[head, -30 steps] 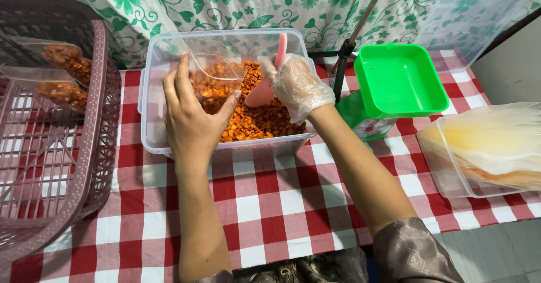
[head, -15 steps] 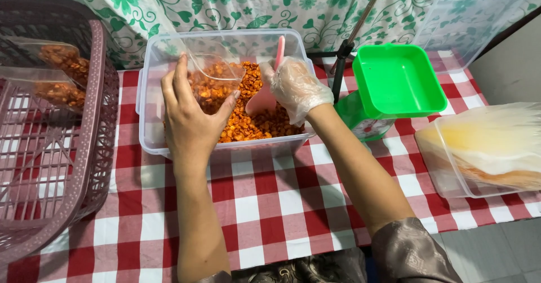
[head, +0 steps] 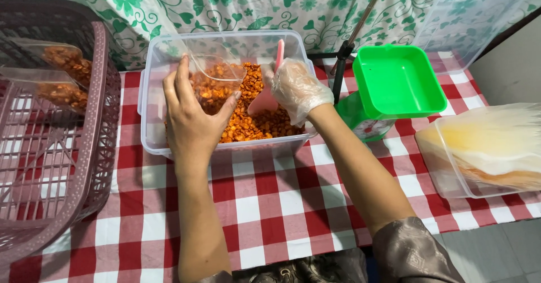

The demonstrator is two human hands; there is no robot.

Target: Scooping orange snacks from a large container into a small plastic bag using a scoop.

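Observation:
A clear plastic tub [head: 155, 142] of orange snack pieces [head: 259, 122] stands on the checked table. My left hand [head: 191, 119] holds a small clear plastic bag [head: 217, 80] open inside the tub; the bag is partly filled with the snack. My right hand [head: 298, 88], in a thin clear glove, grips a pink scoop [head: 267, 94] whose bowl rests down in the snack beside the bag.
A purple basket [head: 96, 164] at the left holds filled snack bags [head: 65, 77]. A green kitchen scale [head: 394, 85] stands right of the tub, a thin dark pole [head: 349, 40] behind it. A clear container of stacked plastic bags [head: 490, 147] sits at the right edge.
The pink scoop has dipped lower into the snack. My left hand still holds the bag open in much the same place.

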